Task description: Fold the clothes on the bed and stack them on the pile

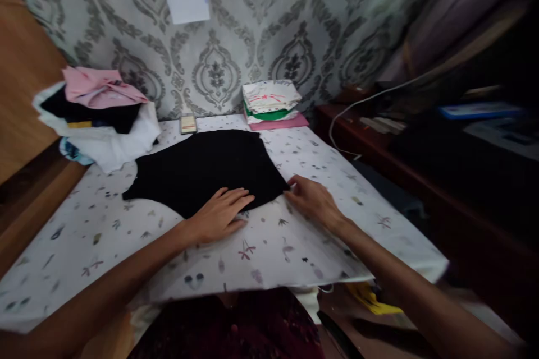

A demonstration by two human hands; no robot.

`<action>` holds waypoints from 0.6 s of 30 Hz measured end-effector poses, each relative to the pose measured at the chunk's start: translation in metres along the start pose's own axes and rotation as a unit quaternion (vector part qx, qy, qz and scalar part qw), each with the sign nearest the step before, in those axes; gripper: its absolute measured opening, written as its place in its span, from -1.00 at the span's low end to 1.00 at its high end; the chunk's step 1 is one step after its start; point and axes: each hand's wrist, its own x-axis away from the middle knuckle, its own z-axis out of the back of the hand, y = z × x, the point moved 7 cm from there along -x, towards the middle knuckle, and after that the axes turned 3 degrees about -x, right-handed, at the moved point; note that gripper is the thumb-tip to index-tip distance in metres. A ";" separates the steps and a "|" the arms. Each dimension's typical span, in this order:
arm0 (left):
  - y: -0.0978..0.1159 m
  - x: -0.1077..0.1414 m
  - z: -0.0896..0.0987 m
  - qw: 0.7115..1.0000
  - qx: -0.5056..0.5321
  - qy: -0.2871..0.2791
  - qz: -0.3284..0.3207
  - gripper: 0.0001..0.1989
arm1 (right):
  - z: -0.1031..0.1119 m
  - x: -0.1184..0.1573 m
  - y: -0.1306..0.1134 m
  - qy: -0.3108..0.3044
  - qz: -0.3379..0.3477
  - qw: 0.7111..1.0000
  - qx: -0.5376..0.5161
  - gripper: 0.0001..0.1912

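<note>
A black garment [206,168] lies spread flat on the patterned white tablecloth [269,252]. My left hand [223,216] rests palm down over its near edge, fingers extended and holding nothing. At the garment's right corner, my right hand [309,197] has its thumb and fingertips closed on the black cloth.
A loose heap of clothes [105,118] sits at the back left. Folded clothes [273,104] are stacked at the back, near a small card-like box [188,123]. Along the right runs a dark red surface [379,151] with a white cable [366,102] over it.
</note>
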 end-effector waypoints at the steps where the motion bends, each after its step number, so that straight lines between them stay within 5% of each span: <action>1: -0.005 0.005 0.002 1.000 0.010 -0.007 0.013 -0.45 | 0.000 -0.001 -0.008 0.021 0.028 0.999 0.023 -0.82; 4: -0.027 0.013 0.014 0.997 0.047 -0.006 0.066 -0.44 | -0.013 -0.007 -0.049 0.042 0.159 0.986 0.031 -0.66; 9: -0.068 0.020 0.014 0.991 0.029 -0.014 0.133 -0.34 | -0.070 -0.005 -0.106 -0.103 0.325 0.938 0.062 -0.43; 13: -0.080 0.048 -0.001 0.995 -0.033 -0.026 0.089 -0.30 | -0.083 0.006 -0.088 -0.152 0.313 0.932 0.101 -0.32; 18: -0.080 0.094 0.001 0.997 -0.063 0.014 0.032 -0.28 | -0.053 0.019 -0.048 -0.134 0.297 0.941 0.095 -0.34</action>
